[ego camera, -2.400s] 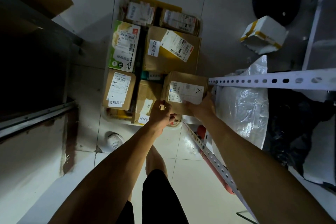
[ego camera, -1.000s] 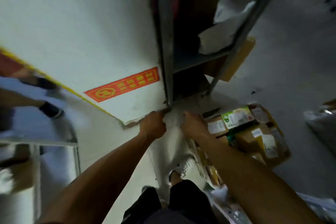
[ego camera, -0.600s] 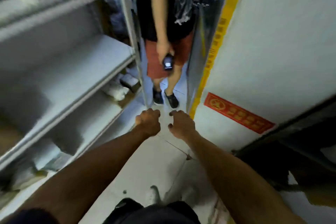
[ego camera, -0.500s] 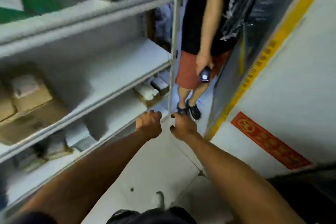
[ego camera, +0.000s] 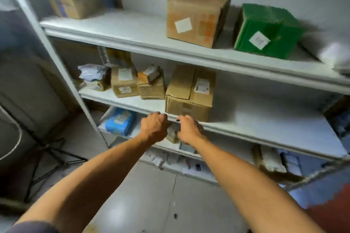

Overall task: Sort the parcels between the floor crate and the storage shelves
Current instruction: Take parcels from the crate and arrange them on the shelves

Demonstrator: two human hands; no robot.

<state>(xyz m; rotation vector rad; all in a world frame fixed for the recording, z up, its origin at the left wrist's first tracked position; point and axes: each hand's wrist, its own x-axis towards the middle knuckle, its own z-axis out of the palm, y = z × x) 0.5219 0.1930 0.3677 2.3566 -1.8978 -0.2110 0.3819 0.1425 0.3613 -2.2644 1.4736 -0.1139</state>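
Observation:
The white storage shelves (ego camera: 189,55) stand in front of me. My left hand (ego camera: 154,128) and my right hand (ego camera: 189,130) are side by side at the front edge of the middle shelf (ego camera: 265,119), both with fingers curled. A small brown parcel (ego camera: 172,134) shows in the gap between them, and both hands seem to grip it; most of it is hidden. Just behind my hands a cardboard box (ego camera: 189,94) sits on the middle shelf. The floor crate is out of view.
The top shelf carries a brown box (ego camera: 195,17), a green box (ego camera: 265,30) and a blurred box (ego camera: 75,2). Several small parcels (ego camera: 125,81) fill the middle shelf's left end. A blue packet (ego camera: 119,121) lies on the lower shelf. A black stand (ego camera: 47,157) is left.
I turned from the floor crate past a wall and a standing person to face the shelves. My hands kept their curled, side-by-side pose and now sit at the middle shelf's edge.

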